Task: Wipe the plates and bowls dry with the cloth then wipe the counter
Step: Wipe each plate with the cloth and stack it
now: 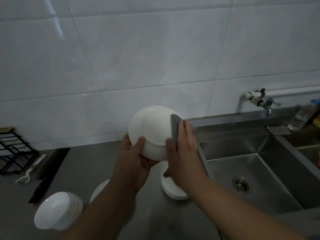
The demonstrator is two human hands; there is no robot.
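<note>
At frame centre I hold a white bowl (152, 130) raised above the surface (97, 170), its base turned toward the camera. My left hand (136, 156) grips its lower rim, thumb curled over the outside. My right hand (181, 144) presses a grey cloth (174, 125) flat against the bowl's right side, fingers straight. Below the hands lies a stack of plates (173, 189). A stack of bowls (58, 210) sits lower left. The sink (259, 163) is at right.
</note>
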